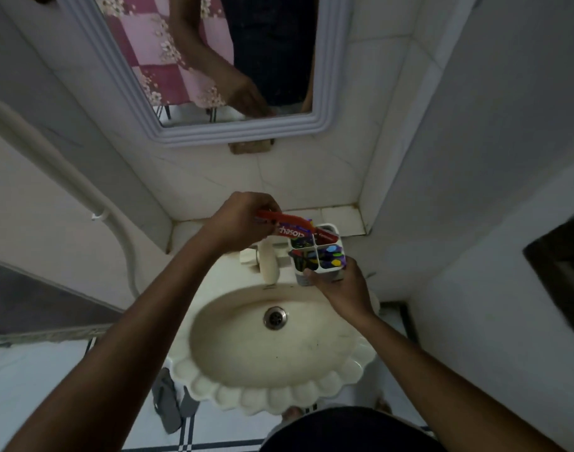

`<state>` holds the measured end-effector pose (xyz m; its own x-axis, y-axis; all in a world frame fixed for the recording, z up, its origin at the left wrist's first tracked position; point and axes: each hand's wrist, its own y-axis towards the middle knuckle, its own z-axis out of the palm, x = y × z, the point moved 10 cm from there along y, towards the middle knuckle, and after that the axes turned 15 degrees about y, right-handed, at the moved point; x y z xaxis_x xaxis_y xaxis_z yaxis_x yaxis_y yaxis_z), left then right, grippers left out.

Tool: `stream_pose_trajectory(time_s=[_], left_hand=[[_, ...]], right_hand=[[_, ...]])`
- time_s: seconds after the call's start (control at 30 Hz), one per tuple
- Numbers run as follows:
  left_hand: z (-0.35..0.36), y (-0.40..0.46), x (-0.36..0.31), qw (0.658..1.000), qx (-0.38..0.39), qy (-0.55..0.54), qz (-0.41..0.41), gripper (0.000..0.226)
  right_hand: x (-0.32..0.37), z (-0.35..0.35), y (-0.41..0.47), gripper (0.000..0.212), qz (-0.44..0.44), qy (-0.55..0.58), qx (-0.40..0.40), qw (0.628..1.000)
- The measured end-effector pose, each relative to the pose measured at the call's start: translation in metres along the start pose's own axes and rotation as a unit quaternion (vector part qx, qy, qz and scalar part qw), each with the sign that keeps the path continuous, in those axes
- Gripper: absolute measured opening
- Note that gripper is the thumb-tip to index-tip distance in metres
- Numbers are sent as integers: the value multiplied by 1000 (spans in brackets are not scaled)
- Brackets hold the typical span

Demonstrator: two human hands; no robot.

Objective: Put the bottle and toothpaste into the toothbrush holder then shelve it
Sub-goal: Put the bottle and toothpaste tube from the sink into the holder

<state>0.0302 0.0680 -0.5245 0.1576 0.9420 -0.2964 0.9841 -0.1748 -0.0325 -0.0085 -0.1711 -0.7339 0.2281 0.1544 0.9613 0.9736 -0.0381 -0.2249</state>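
Note:
My left hand (243, 223) grips a red toothpaste tube (294, 228) by its flat end. The tube lies tilted, its other end reaching into the back left compartment of a white toothbrush holder (318, 278). The holder has four compartments with colourful items inside. My right hand (341, 285) holds the holder from below and the right, above the back rim of the sink. I cannot pick out a bottle among the contents.
A cream scalloped sink (279, 389) with a metal drain (275, 317) lies below my hands. A cream tap (267, 262) stands just left of the holder. A tiled ledge (331, 216) runs behind it, under a white-framed mirror (214, 132). Grey slippers (168, 402) lie on the floor.

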Motion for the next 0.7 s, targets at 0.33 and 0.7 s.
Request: stream_pose_trajectory(time_s=[0.33, 0.7], left_hand=[[42, 4, -67, 964, 64, 251, 61, 28], [53, -6, -37, 995, 9, 87, 42, 21]], right_hand=[[-1, 5, 5, 83, -14, 25, 32, 999], [-6, 21, -4, 138, -18, -10, 14, 1000]])
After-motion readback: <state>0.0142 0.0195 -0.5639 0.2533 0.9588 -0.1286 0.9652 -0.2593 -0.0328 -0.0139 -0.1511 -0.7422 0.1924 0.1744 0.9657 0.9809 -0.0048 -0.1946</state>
